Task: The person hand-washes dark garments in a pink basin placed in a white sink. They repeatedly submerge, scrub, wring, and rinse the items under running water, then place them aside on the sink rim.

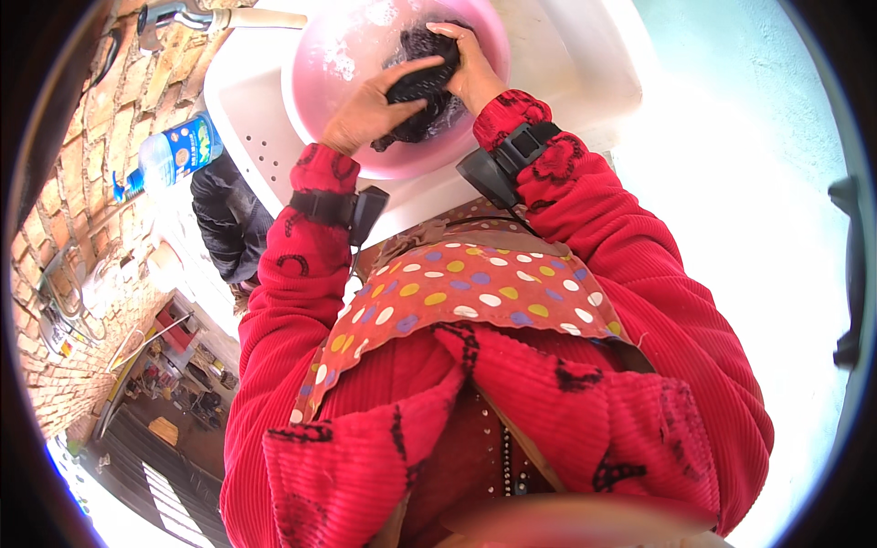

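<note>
A pink plastic basin (404,163) of sudsy water sits in a white sink (240,89). Over the water, my left hand (377,103) grips a dark oval piece (421,82) with pale specks, its thumb below and fingers above. My right hand (473,65) holds the same piece from its right side, fingers curled over the top. Wet black material (404,130) hangs down into the water under both hands; whether it is one with the speckled piece, I cannot tell.
A tap (181,17) reaches over the basin from the upper left. Left of the sink stand a blue-labelled pump bottle (181,151) and bunched dark clothing (229,212). A brick wall (75,185) runs along the left. Wrist devices (490,171) with cables sit on both sleeves.
</note>
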`<state>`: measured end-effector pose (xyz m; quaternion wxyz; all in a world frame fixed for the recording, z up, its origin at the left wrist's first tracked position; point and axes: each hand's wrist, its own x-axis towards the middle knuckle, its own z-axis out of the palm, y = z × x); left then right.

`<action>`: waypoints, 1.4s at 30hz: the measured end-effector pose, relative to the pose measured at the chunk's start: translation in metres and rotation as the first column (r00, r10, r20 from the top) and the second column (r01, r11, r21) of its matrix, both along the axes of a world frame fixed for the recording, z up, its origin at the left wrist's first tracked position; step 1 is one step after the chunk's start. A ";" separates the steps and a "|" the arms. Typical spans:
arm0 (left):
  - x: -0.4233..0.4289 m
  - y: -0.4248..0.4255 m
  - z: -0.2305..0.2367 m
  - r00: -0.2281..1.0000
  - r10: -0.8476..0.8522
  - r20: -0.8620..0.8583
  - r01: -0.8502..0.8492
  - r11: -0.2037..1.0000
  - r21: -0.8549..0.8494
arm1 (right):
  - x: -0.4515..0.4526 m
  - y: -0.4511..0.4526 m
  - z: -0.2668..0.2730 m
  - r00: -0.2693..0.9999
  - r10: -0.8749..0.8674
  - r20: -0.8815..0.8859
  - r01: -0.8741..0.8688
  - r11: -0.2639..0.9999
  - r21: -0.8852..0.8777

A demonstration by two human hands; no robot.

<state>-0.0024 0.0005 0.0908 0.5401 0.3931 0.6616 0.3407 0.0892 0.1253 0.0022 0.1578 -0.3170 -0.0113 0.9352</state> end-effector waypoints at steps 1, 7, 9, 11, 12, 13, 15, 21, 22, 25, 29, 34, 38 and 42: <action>0.009 0.002 0.006 0.998 -0.027 -0.053 0.031 0.997 0.066 | 0.003 -0.001 0.001 0.999 0.019 -0.036 -0.018 1.000 0.014; 0.035 0.026 -0.007 0.944 0.283 -0.169 -0.261 0.955 0.144 | 0.009 -0.006 0.010 1.000 -0.008 0.025 -0.002 0.938 0.348; 0.035 0.028 -0.021 0.876 0.390 -0.284 -0.361 0.920 0.149 | 0.006 -0.006 0.013 0.998 -0.057 -0.005 0.053 0.890 0.452; 0.026 0.029 -0.035 0.756 0.572 -0.316 -0.543 0.819 0.184 | 0.000 -0.009 0.016 0.993 -0.120 -0.009 0.112 0.896 0.429; 0.018 0.027 -0.041 0.726 0.616 -0.306 -0.601 0.784 0.154 | -0.002 -0.010 0.017 0.989 -0.148 -0.003 0.129 0.850 0.511; 0.008 0.025 -0.048 0.685 0.673 -0.279 -0.665 0.734 0.138 | -0.004 -0.011 0.017 0.986 -0.165 -0.023 0.149 0.806 0.572; -0.007 0.013 -0.060 0.659 0.685 -0.311 -0.698 0.711 0.086 | -0.004 -0.013 0.016 0.994 -0.108 0.007 0.084 0.810 0.581; -0.034 -0.015 -0.089 0.593 0.664 -0.455 -0.556 0.747 0.366 | 0.001 -0.008 0.001 0.948 0.089 0.306 -0.197 0.918 0.345; -0.030 -0.017 -0.094 0.592 0.531 -0.607 -0.441 0.843 0.307 | 0.001 -0.007 -0.002 0.926 0.098 0.364 -0.213 0.933 0.292; -0.018 -0.009 -0.106 0.528 0.053 -0.848 0.019 0.997 0.075 | 0.000 -0.005 -0.009 0.909 -0.070 0.411 -0.049 0.961 0.272; -0.025 0.009 -0.086 0.882 0.087 -0.464 -0.180 0.970 -0.161 | -0.004 -0.003 -0.013 0.891 -0.123 0.437 -0.041 0.937 0.348; -0.033 -0.003 -0.014 0.900 0.329 0.285 -0.358 0.932 0.055 | -0.006 0.006 -0.013 0.986 -0.001 0.168 -0.025 0.988 0.152; -0.021 -0.012 0.020 0.771 0.359 0.526 -0.469 0.879 0.089 | -0.007 0.011 -0.015 0.998 0.055 0.040 -0.058 0.995 0.082; 0.003 0.004 0.013 0.786 0.456 0.417 -0.547 0.828 0.127 | -0.009 0.007 -0.019 0.997 0.065 0.043 -0.066 0.997 0.030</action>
